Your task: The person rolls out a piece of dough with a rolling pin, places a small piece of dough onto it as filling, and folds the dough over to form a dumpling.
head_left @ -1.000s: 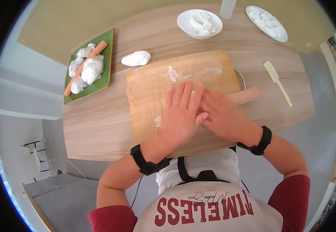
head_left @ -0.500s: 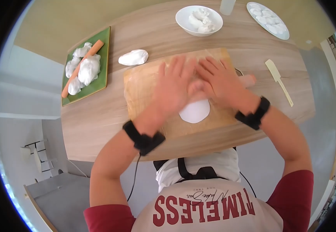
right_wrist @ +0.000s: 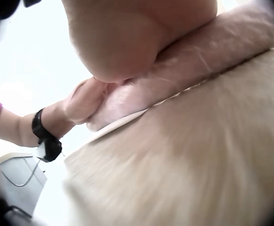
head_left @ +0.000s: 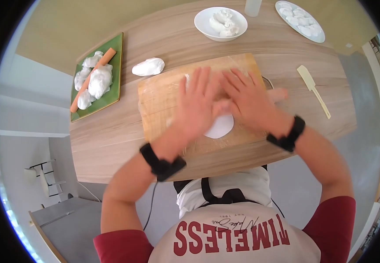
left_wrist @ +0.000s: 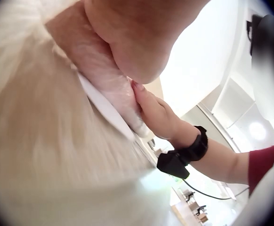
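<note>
A rolling pin (head_left: 278, 94) wrapped in clear film lies crosswise under both palms, mostly hidden from above. Its wrapped length (left_wrist: 111, 82) shows beneath the left palm in the left wrist view. My left hand (head_left: 197, 103) presses on it with fingers stretched forward. Beside it, my right hand (head_left: 251, 98) presses too, fingers straight, with the thumbs close together. A flat white dough round (head_left: 219, 127) lies on the board, its near part showing and its far part covered by the hands. In the right wrist view the dough's thin edge (right_wrist: 123, 123) sits under the pin.
Clear film covers the wooden board (head_left: 159, 105). A wrapped white lump (head_left: 148, 67) lies behind it. At left, a green tray (head_left: 116, 83) holds wrapped lumps and an orange-brown stick. Further back are a white bowl (head_left: 203, 30) and a plate of white pieces (head_left: 282, 11); a spatula (head_left: 313, 90) lies right.
Both hands have moved forward, away from the body, with the rolling pin under them. The near part of the dough round, hidden a second ago, now shows.
</note>
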The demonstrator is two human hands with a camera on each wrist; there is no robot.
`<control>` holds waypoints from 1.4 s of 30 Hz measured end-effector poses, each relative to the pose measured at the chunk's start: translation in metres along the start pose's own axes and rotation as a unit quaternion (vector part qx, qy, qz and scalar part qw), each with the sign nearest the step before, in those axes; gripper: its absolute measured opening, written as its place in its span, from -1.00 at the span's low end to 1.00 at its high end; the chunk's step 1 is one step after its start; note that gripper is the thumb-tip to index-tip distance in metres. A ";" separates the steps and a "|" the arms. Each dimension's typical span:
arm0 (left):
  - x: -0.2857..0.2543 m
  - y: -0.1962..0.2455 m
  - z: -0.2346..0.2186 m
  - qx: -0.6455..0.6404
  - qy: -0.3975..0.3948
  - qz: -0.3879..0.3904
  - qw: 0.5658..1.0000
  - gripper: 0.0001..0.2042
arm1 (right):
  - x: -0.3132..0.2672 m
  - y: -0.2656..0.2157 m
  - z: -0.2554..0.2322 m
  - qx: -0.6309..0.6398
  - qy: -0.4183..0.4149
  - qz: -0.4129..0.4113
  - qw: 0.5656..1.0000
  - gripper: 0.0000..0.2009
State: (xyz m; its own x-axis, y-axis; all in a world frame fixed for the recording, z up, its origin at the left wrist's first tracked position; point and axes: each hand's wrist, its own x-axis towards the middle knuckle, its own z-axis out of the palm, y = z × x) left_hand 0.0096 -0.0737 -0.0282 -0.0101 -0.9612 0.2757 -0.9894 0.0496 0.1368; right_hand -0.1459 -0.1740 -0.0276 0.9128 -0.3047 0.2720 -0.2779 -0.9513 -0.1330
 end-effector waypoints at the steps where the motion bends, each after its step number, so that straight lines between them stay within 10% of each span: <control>1: 0.014 -0.017 0.006 -0.013 0.003 -0.016 1.000 -0.36 | 0.016 0.010 0.009 -0.014 0.013 0.011 1.000 -0.48; 12: -0.047 0.038 -0.020 -0.096 -0.014 0.001 0.995 -0.39 | -0.048 -0.031 -0.018 0.025 -0.032 -0.002 0.999 -0.41; 17: -0.074 0.047 -0.038 -0.379 0.001 -0.018 0.925 -0.43 | -0.072 -0.042 -0.018 0.083 0.020 -0.011 0.996 -0.53; 25: -0.016 -0.004 -0.027 -0.195 -0.111 0.023 0.974 -0.61 | -0.091 -0.036 -0.035 0.095 0.105 -0.097 0.985 -0.71; 32: 0.014 -0.009 -0.035 -0.118 -0.253 0.040 0.960 -0.73 | -0.118 -0.016 -0.063 0.077 0.161 0.026 0.984 -0.61; 42: 0.003 -0.001 -0.028 -0.130 -0.167 0.056 0.976 -0.75 | -0.130 0.002 -0.066 0.128 0.211 0.125 0.961 -0.56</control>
State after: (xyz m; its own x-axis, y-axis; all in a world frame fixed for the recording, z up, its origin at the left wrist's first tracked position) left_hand 0.0145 -0.0690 -0.0004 -0.2057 -0.9785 -0.0158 -0.9094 0.1852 0.3723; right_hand -0.2844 -0.1391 0.0001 0.6092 -0.5647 0.5567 -0.3407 -0.8203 -0.4593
